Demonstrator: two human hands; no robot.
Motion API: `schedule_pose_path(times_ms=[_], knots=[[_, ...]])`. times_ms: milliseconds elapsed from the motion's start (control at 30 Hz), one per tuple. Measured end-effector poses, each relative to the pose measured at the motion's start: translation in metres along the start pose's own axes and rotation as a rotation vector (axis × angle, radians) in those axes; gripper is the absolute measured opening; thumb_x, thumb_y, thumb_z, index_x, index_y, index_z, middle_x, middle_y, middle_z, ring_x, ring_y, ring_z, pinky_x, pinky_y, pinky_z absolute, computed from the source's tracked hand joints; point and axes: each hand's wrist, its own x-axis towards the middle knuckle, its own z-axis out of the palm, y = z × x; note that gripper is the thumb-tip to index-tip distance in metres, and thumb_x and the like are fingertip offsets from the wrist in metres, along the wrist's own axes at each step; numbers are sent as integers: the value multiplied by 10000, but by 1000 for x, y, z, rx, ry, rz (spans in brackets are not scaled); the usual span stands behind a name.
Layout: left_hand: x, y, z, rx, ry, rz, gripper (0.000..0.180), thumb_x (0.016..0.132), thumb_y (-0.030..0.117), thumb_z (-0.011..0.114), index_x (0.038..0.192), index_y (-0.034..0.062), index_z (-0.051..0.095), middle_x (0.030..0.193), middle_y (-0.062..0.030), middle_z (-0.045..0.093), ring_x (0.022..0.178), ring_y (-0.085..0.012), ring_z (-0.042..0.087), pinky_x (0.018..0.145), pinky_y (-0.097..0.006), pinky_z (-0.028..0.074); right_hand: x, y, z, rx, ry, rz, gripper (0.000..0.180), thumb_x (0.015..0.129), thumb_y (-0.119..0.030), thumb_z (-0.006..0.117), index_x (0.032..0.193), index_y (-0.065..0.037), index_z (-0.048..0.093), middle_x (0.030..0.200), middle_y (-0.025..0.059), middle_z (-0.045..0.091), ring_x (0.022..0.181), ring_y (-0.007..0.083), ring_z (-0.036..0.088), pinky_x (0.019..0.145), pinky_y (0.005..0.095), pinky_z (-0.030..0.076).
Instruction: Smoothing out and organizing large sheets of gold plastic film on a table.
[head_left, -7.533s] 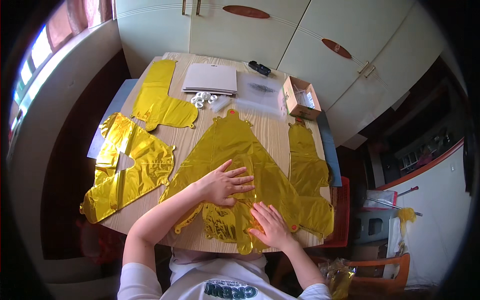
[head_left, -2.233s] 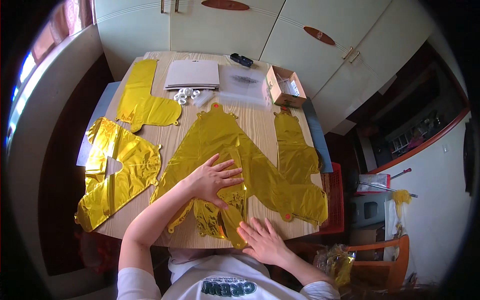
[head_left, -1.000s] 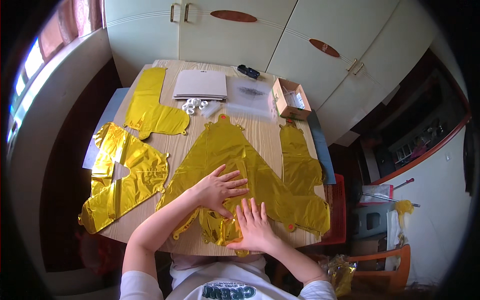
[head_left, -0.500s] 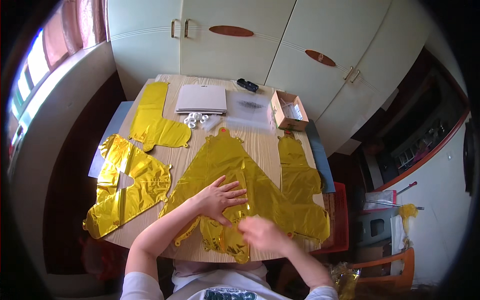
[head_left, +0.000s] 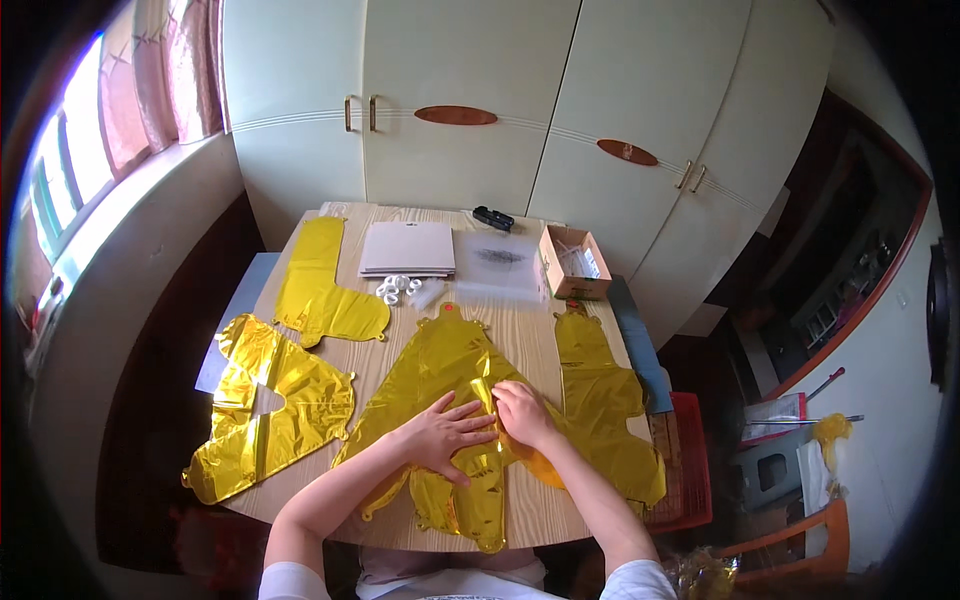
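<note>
A large flat gold foil balloon (head_left: 425, 355), tapering toward its far end, lies in the middle of the table with its near part folded and creased. My left hand (head_left: 445, 432) rests palm down on it, fingers spread. Just to the right, my right hand (head_left: 523, 412) is closed in a pinch on a raised fold of the same foil, thumb and fingertips together. Another gold foil balloon (head_left: 590, 350) lies flat on the right, close to my right forearm. Where the foil layers meet under my hands is hidden.
On the left lie an angular gold balloon (head_left: 310, 420) and an L-shaped one (head_left: 310, 275). Farther back are stacked pale boards (head_left: 407, 245), white ribbon rolls (head_left: 398, 290), clear plastic sheets (head_left: 500, 270), a black object (head_left: 493, 218) and an open box (head_left: 560, 275). A red basket (head_left: 700, 480) stands at right.
My right hand has moved away from me along the balloon, and a raised foil fold now shows at its fingertips. My left hand stays spread on the foil. The view has tilted upward.
</note>
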Motion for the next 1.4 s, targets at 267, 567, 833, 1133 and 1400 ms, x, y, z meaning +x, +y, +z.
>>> schedule_pose_path(times_ms=[267,567,833,1133,1400], knots=[[-4,0,1,-18,24,-15,999,722,792,573,1530,283,280,1590,-52,262,1471,-323,204,1156,-621,128,40,4,18,225,-100,350,293,827,-194,677,1098,-82,662,968,94,671,917,279,643,825,395,509],[-11,-2,-5,-10,19,-37,989,720,778,576,1520,259,313,1579,-54,292,1464,-321,229,1160,-606,134,35,2,7,85,-39,255,371,810,-222,693,1153,-92,634,1082,130,649,1028,327,599,929,412,473],[-12,-10,-3,-17,24,-52,988,722,781,571,1519,256,317,1587,-43,276,1468,-314,222,1170,-591,120,-14,3,-78,-305,-396,576,696,755,-406,776,1274,-45,485,1266,219,516,1152,395,537,966,468,461],[-11,-15,-2,-35,0,-35,1017,707,810,572,1519,253,318,1595,-45,255,1473,-334,195,1161,-611,116,-26,1,-116,11,-573,663,697,741,-298,788,1284,-9,460,1184,259,615,1094,372,611,920,421,488],[-3,-18,-4,-50,8,-31,1012,704,798,583,1520,260,319,1596,-39,253,1471,-336,196,1157,-621,115,-33,-45,-124,461,-326,389,613,817,-229,747,1324,-64,445,1164,202,639,1057,306,644,901,384,502]])
